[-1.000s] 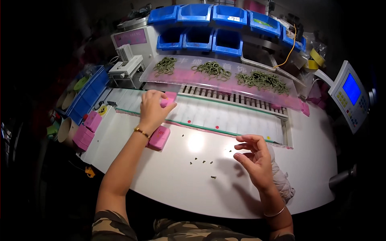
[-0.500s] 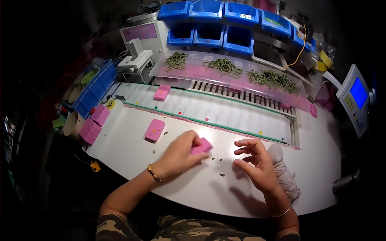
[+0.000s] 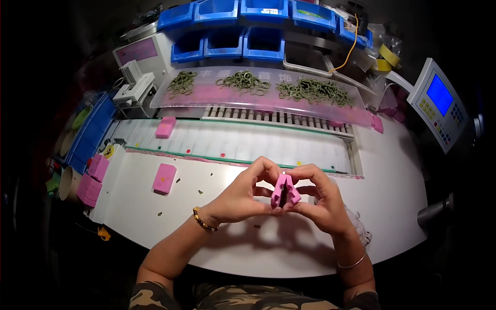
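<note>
Above the white table, a pink block-shaped mould (image 3: pixel 285 182) is parted into two halves joined at the top, with a dark gap between them. My left hand (image 3: pixel 245 190) grips its left half between thumb and fingers. On the other half my right hand (image 3: pixel 323 200) is closed in the same way. Whatever lies inside the gap is too dark to make out. Another pink mould (image 3: pixel 164 179) lies flat on the table to the left. Small dark green bits (image 3: pixel 159 213) are scattered near it.
A white conveyor (image 3: pixel 206 142) with a pink mould (image 3: pixel 166 127) on it runs behind my hands. Green ring-shaped pieces (image 3: pixel 315 93) lie in heaps on a clear tray. Pink moulds (image 3: pixel 89 190) are stacked at left. A grey cloth bundle (image 3: pixel 359 225) lies beside my right wrist; a control panel (image 3: pixel 439 103) stands right.
My right hand has come over to the mould that my left hand held alone. The mould is now raised, turned and spread apart between both hands. The whole view has shifted.
</note>
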The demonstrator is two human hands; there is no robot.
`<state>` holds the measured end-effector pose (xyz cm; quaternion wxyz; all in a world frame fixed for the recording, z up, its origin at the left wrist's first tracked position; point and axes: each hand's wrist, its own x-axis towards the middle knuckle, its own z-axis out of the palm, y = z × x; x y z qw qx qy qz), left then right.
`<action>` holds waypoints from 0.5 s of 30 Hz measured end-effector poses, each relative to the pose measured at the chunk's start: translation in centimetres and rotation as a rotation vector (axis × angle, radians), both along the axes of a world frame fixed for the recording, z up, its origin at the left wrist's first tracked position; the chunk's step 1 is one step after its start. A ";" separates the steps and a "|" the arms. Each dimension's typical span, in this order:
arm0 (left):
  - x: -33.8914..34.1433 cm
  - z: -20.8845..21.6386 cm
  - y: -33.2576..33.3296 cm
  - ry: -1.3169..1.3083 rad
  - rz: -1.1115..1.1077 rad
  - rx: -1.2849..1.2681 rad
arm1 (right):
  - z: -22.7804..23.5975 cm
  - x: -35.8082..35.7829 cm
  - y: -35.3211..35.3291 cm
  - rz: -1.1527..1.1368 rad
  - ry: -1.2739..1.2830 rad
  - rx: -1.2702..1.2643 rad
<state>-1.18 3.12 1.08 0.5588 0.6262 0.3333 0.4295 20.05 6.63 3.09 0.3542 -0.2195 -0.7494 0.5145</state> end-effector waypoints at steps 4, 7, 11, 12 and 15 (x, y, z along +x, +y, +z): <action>0.1 -0.4 0.2 -0.333 0.122 -0.175 | -0.8 0.2 0.3 -0.087 0.287 -0.348; 0.9 -0.7 -0.1 -0.694 0.187 -0.255 | -0.8 -0.7 -0.2 -0.156 0.343 -0.295; 2.1 0.5 -1.0 -0.516 0.264 -0.208 | -1.1 -1.1 -0.4 -0.216 0.352 -0.338; 2.0 -0.8 -0.6 -0.184 0.296 0.190 | -1.1 -1.2 -0.4 -0.234 0.379 -0.474; 3.0 -1.1 -1.2 0.150 0.415 0.517 | -1.7 -1.2 -0.3 -0.234 0.334 -0.413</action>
